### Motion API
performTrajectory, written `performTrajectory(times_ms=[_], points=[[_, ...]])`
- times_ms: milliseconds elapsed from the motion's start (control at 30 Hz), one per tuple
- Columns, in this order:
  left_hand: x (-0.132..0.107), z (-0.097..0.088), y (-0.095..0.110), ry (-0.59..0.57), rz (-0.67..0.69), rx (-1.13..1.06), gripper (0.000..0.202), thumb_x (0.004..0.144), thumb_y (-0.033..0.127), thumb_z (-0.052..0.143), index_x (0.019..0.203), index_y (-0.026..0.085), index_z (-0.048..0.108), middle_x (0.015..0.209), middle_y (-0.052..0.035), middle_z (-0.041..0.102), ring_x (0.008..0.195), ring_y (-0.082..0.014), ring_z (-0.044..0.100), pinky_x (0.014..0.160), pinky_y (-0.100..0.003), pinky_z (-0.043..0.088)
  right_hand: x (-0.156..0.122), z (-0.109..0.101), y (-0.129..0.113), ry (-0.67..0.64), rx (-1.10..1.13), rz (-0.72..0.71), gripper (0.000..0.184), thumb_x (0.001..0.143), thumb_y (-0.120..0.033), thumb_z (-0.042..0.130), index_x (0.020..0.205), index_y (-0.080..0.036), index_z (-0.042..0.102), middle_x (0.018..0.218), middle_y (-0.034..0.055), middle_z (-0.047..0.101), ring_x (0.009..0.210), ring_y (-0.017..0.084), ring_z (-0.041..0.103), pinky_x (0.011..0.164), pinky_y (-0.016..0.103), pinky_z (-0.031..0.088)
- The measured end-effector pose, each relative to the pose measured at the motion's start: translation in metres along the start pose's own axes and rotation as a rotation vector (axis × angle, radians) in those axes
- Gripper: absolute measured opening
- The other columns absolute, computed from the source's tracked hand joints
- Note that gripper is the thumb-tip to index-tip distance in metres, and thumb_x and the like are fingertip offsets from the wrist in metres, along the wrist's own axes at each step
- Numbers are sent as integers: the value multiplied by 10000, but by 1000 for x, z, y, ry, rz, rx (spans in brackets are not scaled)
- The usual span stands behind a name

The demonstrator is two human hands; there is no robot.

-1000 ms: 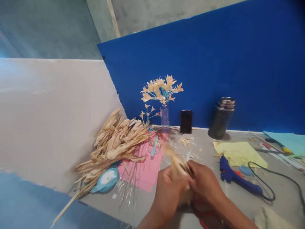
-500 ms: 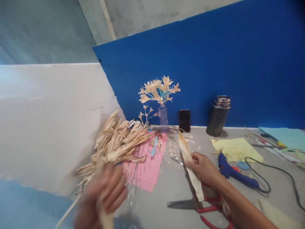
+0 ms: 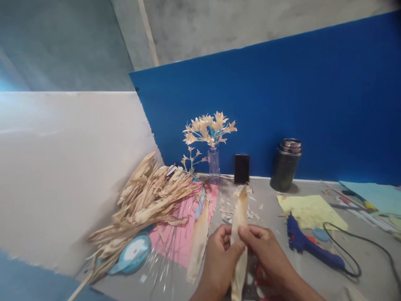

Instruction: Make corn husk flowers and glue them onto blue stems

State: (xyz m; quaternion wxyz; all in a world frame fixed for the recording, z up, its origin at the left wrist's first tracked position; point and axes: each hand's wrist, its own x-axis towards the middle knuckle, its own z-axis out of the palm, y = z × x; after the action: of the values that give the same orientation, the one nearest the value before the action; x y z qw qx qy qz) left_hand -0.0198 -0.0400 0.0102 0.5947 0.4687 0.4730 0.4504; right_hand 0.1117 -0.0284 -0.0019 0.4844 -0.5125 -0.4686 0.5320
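My left hand [image 3: 221, 255] and my right hand [image 3: 265, 251] meet low in the middle, both pinching one long dried corn husk strip [image 3: 239, 215] that stands upright between the thumbs. A second pale husk strip [image 3: 198, 242] lies on the table just left of my left hand, its tip over the pink paper [image 3: 181, 234]. A big heap of dried husks [image 3: 147, 196] lies further left. Red scissor handles [image 3: 260, 276] show partly under my hands.
A small vase of husk flowers [image 3: 213, 138], a dark phone [image 3: 242, 168] and a steel flask [image 3: 286, 165] stand against the blue board. A blue glue gun [image 3: 308, 242] with black cord, yellow paper [image 3: 308, 211], blue ribbon roll [image 3: 133, 253] and husk scraps lie about.
My left hand has come back from the husk heap on the left and joined the right hand on the upright strip. Another husk strip now lies beside it on the table.
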Motion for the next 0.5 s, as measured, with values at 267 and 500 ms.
performTrajectory(times_ms=[267, 500], points=[[-17, -29, 26, -86, -136, -197, 349, 629, 355, 857, 857, 149, 693, 741, -38, 722, 638, -156, 633, 652, -253, 494, -3, -24, -34, -215, -80, -19, 393, 811, -540, 661, 928, -166, 700, 693, 22, 686, 545, 138, 530, 531, 246, 374], [-43, -84, 31, 71, -238, -100, 371, 599, 386, 896, 793, 151, 684, 651, -11, 686, 573, -133, 608, 559, -215, 469, -49, -61, -18, -429, -1204, -206, 209, 706, -82, 625, 859, -193, 714, 938, 89, 710, 833, 245, 637, 694, 296, 419]])
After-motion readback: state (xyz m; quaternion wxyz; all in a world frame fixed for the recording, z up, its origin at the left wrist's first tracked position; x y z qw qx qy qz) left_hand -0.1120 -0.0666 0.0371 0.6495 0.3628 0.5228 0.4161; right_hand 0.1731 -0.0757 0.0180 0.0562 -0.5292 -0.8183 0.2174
